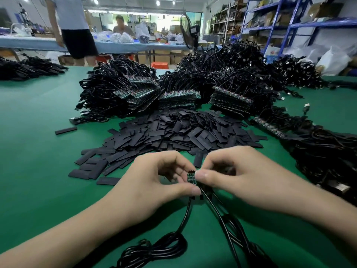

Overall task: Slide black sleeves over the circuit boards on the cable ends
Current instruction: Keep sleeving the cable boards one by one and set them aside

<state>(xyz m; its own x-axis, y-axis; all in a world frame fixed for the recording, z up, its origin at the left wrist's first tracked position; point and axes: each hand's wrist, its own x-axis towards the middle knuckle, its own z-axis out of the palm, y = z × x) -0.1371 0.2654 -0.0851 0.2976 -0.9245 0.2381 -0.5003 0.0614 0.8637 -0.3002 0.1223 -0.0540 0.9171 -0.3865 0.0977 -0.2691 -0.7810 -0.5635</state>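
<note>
While both hands meet at 6 o'clock of the green mat [38, 151], I note one small green circuit board [191, 177] held between them, just clear of the near edge of the sleeve heap.

- Left hand [152, 182]: thumb and forefinger pinch the board's left side and lower end; other fingers curled behind.
- Right hand [239, 176]: thumb tip pressed on the board's right edge, forefinger curled over from behind, so a pinch as well. What else it may hold I cannot tell.
- Board face bare and green on its upper part. Something black sits under the left thumb at the lower end; sleeve or cable joint, I cannot say.
- Its cable [186, 213] drops toward 6 o'clock to a coil [154, 250]; further leads run off toward 5 o'clock.

Progress, as I judge it: early.
- Heap of black sleeves [173, 132] at 12 o'clock from the hands is large, with a stray sleeve [66, 130] out at 10 o'clock.
- Behind it, at 12 and 1 o'clock, stacked boards [179, 99] on their cables show bare, component rows visible. A further row of bare boards [268, 126] lies at 2 o'clock.
- Tangle of cables [328, 157] at 3 o'clock: sleeved or not, too dark to read.
- No finished piece that I can identify.

Left to do on this board: get a sleeve fully over it; then the stacks.
</note>
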